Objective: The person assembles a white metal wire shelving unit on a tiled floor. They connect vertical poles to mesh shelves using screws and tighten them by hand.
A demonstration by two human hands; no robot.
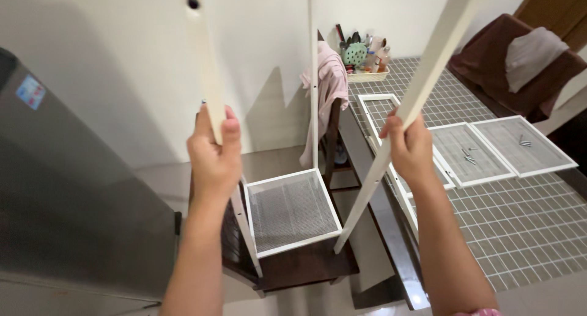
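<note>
1. The left hand [214,154] is wrapped tight around one cream upright post [208,90]; the right hand [411,150] is wrapped tight around a second post [422,96].
2. Both posts run long-axis upward and lean past the hands toward the camera. A third post [313,77] stands between them, ungripped.
3. One mesh shelf panel [292,211] joins the posts below the hands, over a dark wooden chair [306,268].
4. Three more mesh panels [471,154] lie flat on the tiled surface [526,224], nearer the right hand.
</note>
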